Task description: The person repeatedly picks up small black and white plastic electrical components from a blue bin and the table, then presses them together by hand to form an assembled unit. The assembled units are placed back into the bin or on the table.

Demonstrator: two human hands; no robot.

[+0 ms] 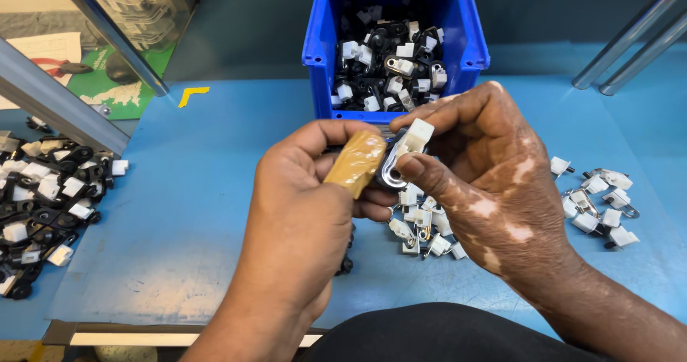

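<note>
The left hand (300, 212) and the right hand (486, 183) meet above the blue tabletop (200, 212), and both have their fingers pinched tight on one small part (404, 154) made of a white plastic block and a shiny metal ring. The left thumb wears tan tape (356, 163). A blue bin (325, 54) full of black and white pieces sits just behind the hands, and more pieces lie in a pile (422, 226) under them.

A small assembled part (402, 156), a white plastic block atop a shiny metal ring tab on a black body, is held tilted above the blue tabletop (215, 190), just in front of the blue bin. The white block points up and right; the black body appears mostly hidden behind a tape-wrapped thumb.
</note>
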